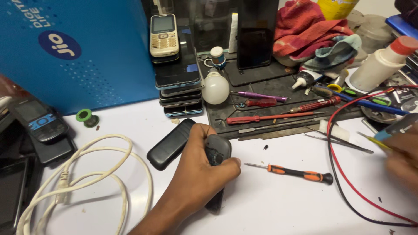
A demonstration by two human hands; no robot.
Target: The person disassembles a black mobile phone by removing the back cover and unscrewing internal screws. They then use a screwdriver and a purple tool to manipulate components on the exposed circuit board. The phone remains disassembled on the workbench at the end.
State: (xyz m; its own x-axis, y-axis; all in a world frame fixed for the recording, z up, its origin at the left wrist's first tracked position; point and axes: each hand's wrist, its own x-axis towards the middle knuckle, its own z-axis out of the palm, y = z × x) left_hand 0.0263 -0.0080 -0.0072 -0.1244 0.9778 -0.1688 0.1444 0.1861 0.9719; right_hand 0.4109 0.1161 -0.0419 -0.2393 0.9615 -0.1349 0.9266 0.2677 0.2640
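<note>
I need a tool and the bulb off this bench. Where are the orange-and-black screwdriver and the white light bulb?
orange-and-black screwdriver [300,174], head view, on its handle.
white light bulb [215,89], head view, on its round glass.

A flat white table top [278,204] fills the lower part of the view. A dark rubber work mat [261,82] lies on it near the back. A big shiny blue panel with small dots [87,65] stands at the back left. Bright light from above makes soft shadows on the table
</note>
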